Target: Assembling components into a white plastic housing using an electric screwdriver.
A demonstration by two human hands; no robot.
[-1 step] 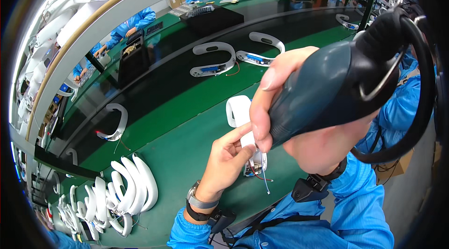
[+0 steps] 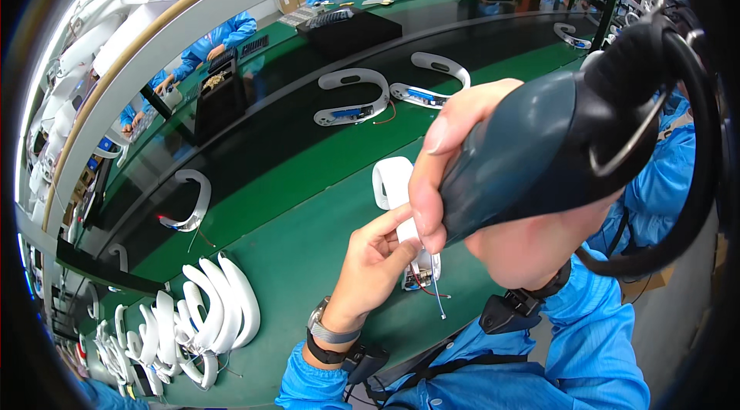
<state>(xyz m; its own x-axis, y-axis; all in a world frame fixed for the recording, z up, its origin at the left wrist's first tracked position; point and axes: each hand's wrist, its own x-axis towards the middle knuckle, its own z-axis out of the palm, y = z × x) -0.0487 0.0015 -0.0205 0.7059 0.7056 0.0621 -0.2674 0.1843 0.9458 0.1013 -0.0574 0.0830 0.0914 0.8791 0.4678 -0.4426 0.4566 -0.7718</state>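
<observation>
My right hand [image 2: 493, 179] is wrapped round a dark electric screwdriver [image 2: 512, 152] with a black cable and a metal hanging loop at its top. The tool slants down to the left, its tip hidden behind my fingers. Under it, my left hand [image 2: 374, 260] pinches a white curved neckband housing [image 2: 395, 179] between thumb and fingers on the green bench. The housing's near end lies exposed, showing small electronic parts [image 2: 420, 277] with red and blue wires sticking out. Fingertips of both hands meet at the middle of the housing, covering that part.
A heap of white curved housings [image 2: 223, 306] lies at the lower left. Beyond the bench, a dark conveyor belt [image 2: 277, 129] carries several open housings [image 2: 351, 113]. A shelf rail [image 2: 154, 25] arches overhead at the left. Co-workers in blue sit at the far side and close at right.
My right hand and the electric screwdriver have shifted very slightly to the left. My left hand and the housing stay in place.
</observation>
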